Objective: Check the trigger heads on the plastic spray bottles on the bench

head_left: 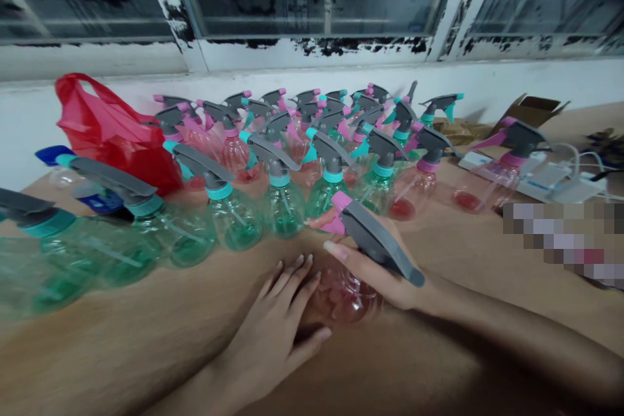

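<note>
A spray bottle (348,296) with a clear pink body, a pink nozzle and a grey spray head stands in front of me. My right hand (397,289) is closed around its neck, just under the spray head. Beside the bottle's lower left side, my left hand (270,331) rests low over the table with fingers stretched and spread, gripping nothing. Whether its fingertips touch the bottle is unclear. Behind them stands a row of green spray bottles with teal collars, the nearest being one green bottle (327,192) partly hidden by my right hand.
Several more pink and green spray bottles crowd the back of the wooden table (195,338) by the wall. A red plastic bag (117,136) sits at back left. At right are a pink bottle (492,179), a white power strip (550,175) and an open cardboard box (529,110).
</note>
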Action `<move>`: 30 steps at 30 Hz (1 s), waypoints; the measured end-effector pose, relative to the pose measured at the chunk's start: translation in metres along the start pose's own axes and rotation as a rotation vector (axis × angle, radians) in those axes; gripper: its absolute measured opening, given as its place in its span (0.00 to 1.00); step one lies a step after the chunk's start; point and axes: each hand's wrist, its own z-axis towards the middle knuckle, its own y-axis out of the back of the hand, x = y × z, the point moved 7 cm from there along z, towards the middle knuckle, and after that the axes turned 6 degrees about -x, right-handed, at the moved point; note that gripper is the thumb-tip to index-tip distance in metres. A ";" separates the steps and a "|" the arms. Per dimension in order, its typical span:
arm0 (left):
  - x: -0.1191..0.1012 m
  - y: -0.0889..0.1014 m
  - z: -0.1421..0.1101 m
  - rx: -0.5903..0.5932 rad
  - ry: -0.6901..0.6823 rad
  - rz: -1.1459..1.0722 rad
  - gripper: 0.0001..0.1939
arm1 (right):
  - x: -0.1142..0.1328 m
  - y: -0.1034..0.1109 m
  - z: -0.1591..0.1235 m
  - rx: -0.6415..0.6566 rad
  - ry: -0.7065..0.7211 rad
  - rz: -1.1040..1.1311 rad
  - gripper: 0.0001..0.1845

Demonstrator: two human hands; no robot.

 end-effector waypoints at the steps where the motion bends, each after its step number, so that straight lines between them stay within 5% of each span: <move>1: 0.000 -0.001 0.000 -0.002 -0.001 -0.001 0.29 | 0.001 0.001 0.000 -0.007 0.008 0.001 0.10; 30: 0.000 0.001 0.002 0.006 0.011 -0.017 0.27 | -0.002 0.000 0.000 0.015 -0.038 0.010 0.09</move>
